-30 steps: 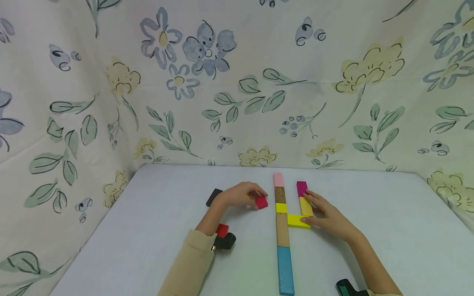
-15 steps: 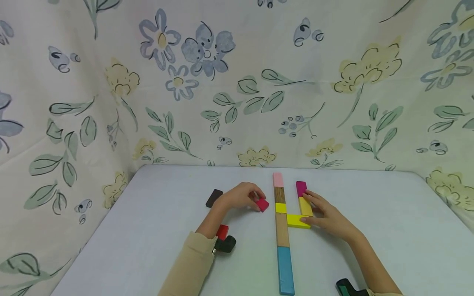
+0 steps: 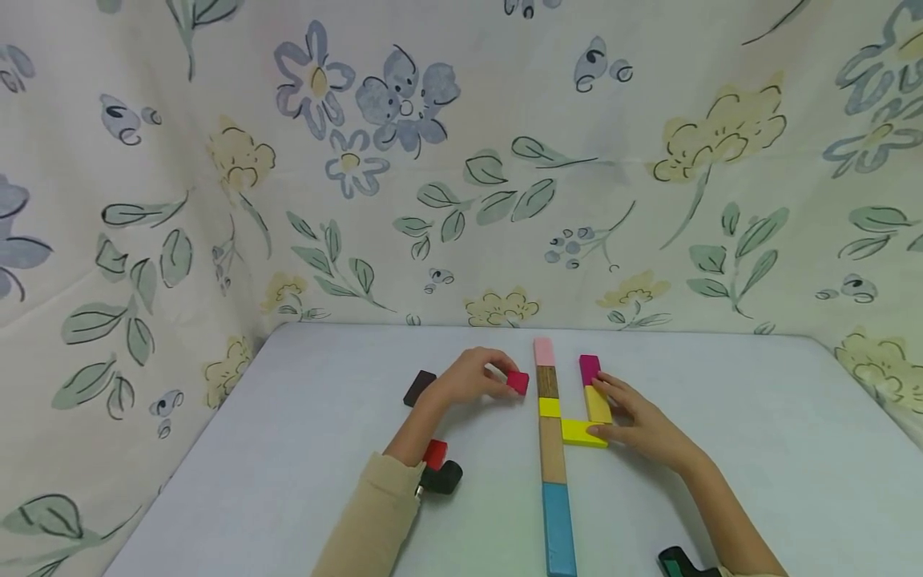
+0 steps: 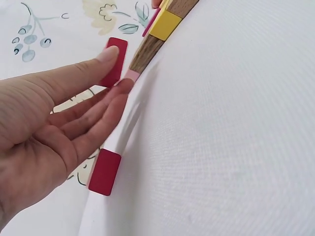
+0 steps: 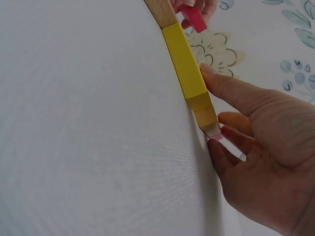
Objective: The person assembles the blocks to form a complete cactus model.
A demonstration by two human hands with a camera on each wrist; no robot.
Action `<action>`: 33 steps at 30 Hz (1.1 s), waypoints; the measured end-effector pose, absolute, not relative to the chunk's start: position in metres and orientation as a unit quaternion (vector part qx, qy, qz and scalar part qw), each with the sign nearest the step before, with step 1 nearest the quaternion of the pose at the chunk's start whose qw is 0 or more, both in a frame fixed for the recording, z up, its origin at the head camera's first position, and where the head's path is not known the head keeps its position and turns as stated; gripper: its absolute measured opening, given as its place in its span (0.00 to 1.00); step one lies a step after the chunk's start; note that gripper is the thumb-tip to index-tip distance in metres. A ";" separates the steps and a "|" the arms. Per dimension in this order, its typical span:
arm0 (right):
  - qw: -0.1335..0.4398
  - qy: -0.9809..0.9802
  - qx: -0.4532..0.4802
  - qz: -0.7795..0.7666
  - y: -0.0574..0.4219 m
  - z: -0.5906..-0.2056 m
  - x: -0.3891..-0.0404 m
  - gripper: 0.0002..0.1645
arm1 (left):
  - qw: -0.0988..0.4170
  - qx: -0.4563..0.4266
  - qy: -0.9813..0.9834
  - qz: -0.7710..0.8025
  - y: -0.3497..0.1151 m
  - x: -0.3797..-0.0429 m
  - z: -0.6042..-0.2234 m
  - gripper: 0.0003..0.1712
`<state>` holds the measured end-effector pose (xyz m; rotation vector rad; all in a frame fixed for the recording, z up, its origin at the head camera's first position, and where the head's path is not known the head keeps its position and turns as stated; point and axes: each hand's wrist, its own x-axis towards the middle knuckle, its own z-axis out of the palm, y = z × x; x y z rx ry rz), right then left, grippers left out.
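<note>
My left hand (image 3: 472, 378) pinches a small red block (image 3: 517, 382) between thumb and fingers, just left of a long column of blocks. In the left wrist view the thumb lies on the face of that block, the fingers behind it. My right hand (image 3: 638, 421) rests beside the column's right-hand branch. Its thumb touches the end of a bright yellow block (image 3: 577, 433), which juts sideways from the column. Its fingertips are at a darker yellow block (image 3: 597, 404), with a magenta block (image 3: 589, 369) beyond.
The column runs from a blue block (image 3: 558, 525) through a light wooden block (image 3: 552, 450), a short yellow block (image 3: 550, 408) and a dark wooden block (image 3: 547, 381) to a pink block (image 3: 544, 351). A black block (image 3: 419, 388) and another red block (image 3: 436, 453) lie near the left arm.
My left hand has turned the red block and brought it slightly farther away and right, closer to the column. The right hand stays at the yellow blocks.
</note>
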<state>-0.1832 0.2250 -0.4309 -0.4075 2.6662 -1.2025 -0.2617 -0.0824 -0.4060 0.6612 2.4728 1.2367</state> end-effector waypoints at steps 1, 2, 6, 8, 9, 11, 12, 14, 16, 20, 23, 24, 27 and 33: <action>0.094 0.898 -0.138 -0.408 0.225 -0.431 -0.183 0.51 | 0.147 0.226 0.857 0.440 -0.082 -0.262 -0.406 0.16; 0.094 0.897 -0.139 -0.410 0.225 -0.431 -0.182 0.51 | 0.145 0.221 0.851 0.453 -0.082 -0.263 -0.407 0.16; 0.092 0.894 -0.143 -0.415 0.226 -0.432 -0.181 0.50 | 0.139 0.199 0.829 0.505 -0.081 -0.268 -0.412 0.16; 0.090 0.893 -0.145 -0.416 0.226 -0.432 -0.181 0.49 | 0.134 0.188 0.821 0.522 -0.080 -0.271 -0.414 0.17; 0.090 0.893 -0.146 -0.416 0.226 -0.433 -0.181 0.49 | 0.129 0.186 0.819 0.527 -0.079 -0.273 -0.415 0.17; 0.088 0.893 -0.147 -0.416 0.226 -0.433 -0.181 0.49 | 0.119 0.180 0.816 0.537 -0.076 -0.277 -0.416 0.18; 0.087 0.893 -0.148 -0.416 0.226 -0.434 -0.182 0.49 | 0.113 0.178 0.814 0.541 -0.075 -0.279 -0.416 0.18; 0.086 0.894 -0.148 -0.415 0.226 -0.434 -0.182 0.49 | 0.101 0.169 0.812 0.549 -0.072 -0.284 -0.414 0.18; 0.087 0.894 -0.148 -0.414 0.226 -0.433 -0.182 0.49 | 0.093 0.156 0.812 0.555 -0.069 -0.289 -0.413 0.18; 0.087 0.896 -0.146 -0.410 0.226 -0.433 -0.183 0.50 | 0.086 0.131 0.811 0.563 -0.064 -0.300 -0.411 0.19; 0.088 0.897 -0.143 -0.409 0.226 -0.433 -0.183 0.51 | 0.086 0.121 0.808 0.570 -0.060 -0.307 -0.410 0.20; 0.088 0.898 -0.142 -0.408 0.226 -0.433 -0.184 0.51 | 0.085 0.119 0.808 0.571 -0.058 -0.309 -0.410 0.20; 0.089 0.899 -0.140 -0.405 0.226 -0.433 -0.184 0.52 | 0.078 0.115 0.811 0.569 -0.054 -0.314 -0.409 0.20; 0.092 0.900 -0.141 -0.403 0.226 -0.432 -0.185 0.51 | 0.054 0.107 0.820 0.560 -0.045 -0.323 -0.411 0.21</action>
